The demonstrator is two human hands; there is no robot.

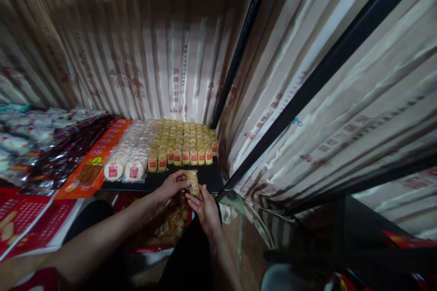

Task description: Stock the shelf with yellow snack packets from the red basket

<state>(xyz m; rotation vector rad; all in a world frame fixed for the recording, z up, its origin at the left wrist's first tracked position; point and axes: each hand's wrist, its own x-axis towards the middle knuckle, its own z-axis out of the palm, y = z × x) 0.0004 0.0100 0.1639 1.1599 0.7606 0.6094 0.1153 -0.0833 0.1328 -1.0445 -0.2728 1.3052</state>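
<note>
Between my hands is a small wrapped biscuit (192,181), yellowish in a clear wrapper, held just in front of the shelf edge. My left hand (173,185) pinches its left side with thumb and fingers. From the lower right, the fingertips of my right hand (206,209) grip the same packet. Behind them, rows of matching yellow packets (184,141) with red labels stand on the black shelf (205,176). Round white rice crackers (134,169) in clear wrappers are lined up to their left.
An orange snack bag (89,175), dark shiny packets (73,145) and white packets (43,134) fill the shelf's left side. A bag of wrapped snacks (167,225) lies below, between my legs. Black frame bars (307,72) and pleated curtains (164,54) enclose the back and right.
</note>
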